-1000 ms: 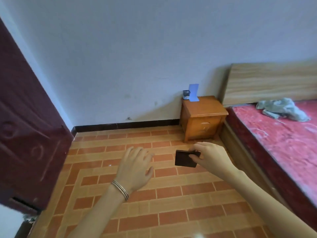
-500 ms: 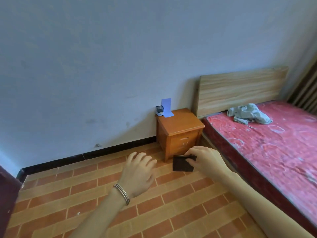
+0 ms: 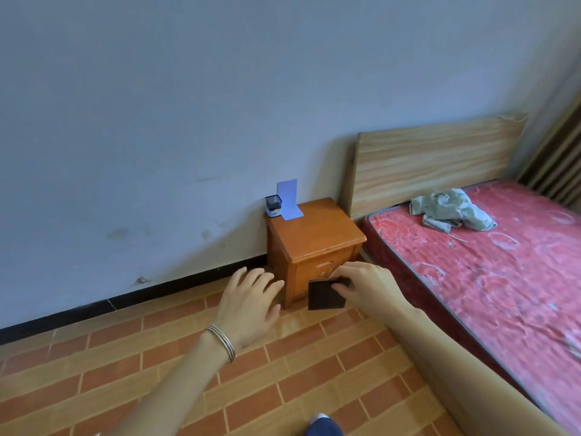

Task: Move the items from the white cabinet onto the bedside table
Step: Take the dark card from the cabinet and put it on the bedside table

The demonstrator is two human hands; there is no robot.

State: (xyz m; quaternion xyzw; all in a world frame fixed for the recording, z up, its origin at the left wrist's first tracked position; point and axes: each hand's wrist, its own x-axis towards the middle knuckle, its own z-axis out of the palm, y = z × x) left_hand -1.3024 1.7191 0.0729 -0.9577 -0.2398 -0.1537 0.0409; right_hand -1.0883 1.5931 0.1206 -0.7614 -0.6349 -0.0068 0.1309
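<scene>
Dark brown wallet (image 3: 325,296) sits pinched in the right hand's fingers (image 3: 342,286), long side level; the bedside tabletop (image 3: 317,236) lies ahead and above them. Left hand (image 3: 251,305), fingers spread, holds nothing.

One bench (image 3: 317,239) stands at twelve o'clock, bearing two things: one pen holder (image 3: 273,205) and one blue bookend (image 3: 290,199). Two hands show: the left hand (image 3: 251,305) empty, the right hand (image 3: 367,287) pinching one dark wallet (image 3: 323,298). One bed (image 3: 503,262) at two o'clock carries one crumpled cloth (image 3: 449,212).
</scene>
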